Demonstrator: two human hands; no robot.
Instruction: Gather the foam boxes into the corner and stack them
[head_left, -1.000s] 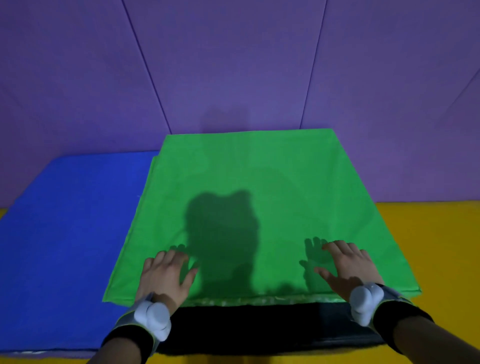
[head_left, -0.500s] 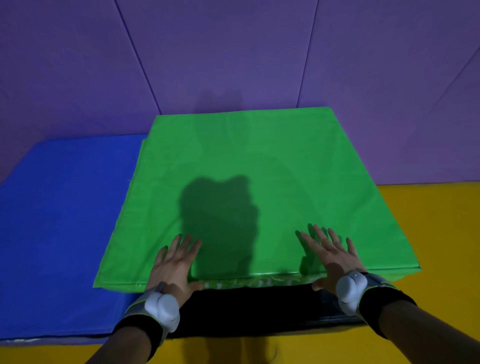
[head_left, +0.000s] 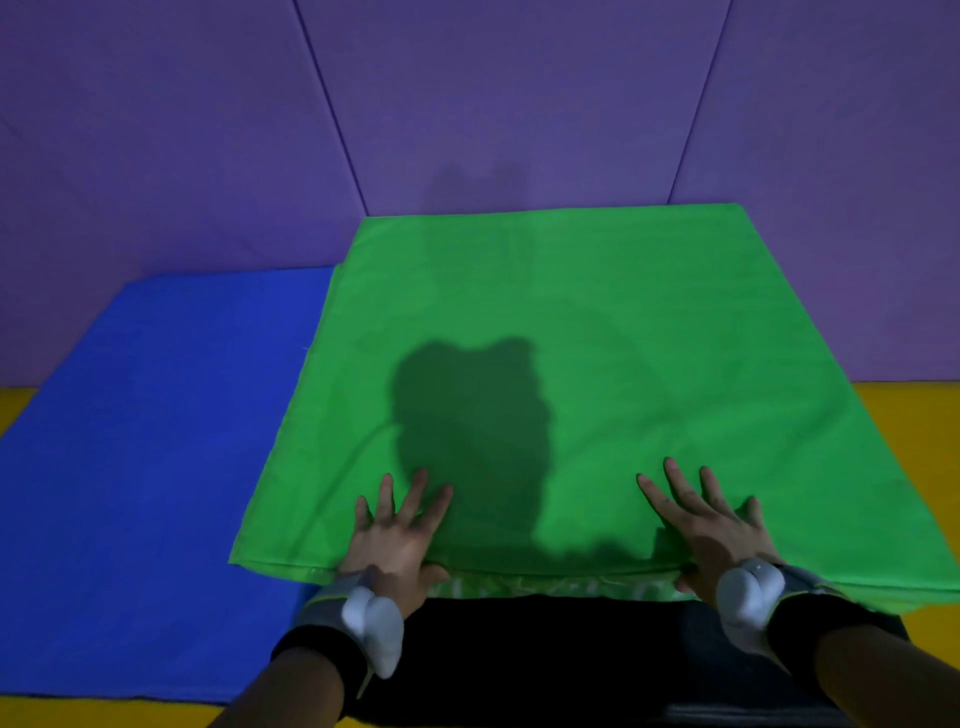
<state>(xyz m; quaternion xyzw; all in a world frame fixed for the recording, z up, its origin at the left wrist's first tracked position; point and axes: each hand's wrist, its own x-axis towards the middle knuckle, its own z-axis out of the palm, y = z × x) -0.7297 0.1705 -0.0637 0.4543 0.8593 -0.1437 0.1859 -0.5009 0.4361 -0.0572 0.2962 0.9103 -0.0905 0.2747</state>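
Hands are pressed flat, fingers spread, on the near edge of the green foam box (head_left: 597, 374): the left hand (head_left: 397, 530) near its left corner, the right hand (head_left: 711, 525) towards the right, thumbs at the front rim, nothing clasped. It is lain on a black box (head_left: 545, 654), its far edge against the purple padded wall (head_left: 467, 104). A blue foam box (head_left: 145, 467) is set just beside, on the yellow floor (head_left: 914, 415).
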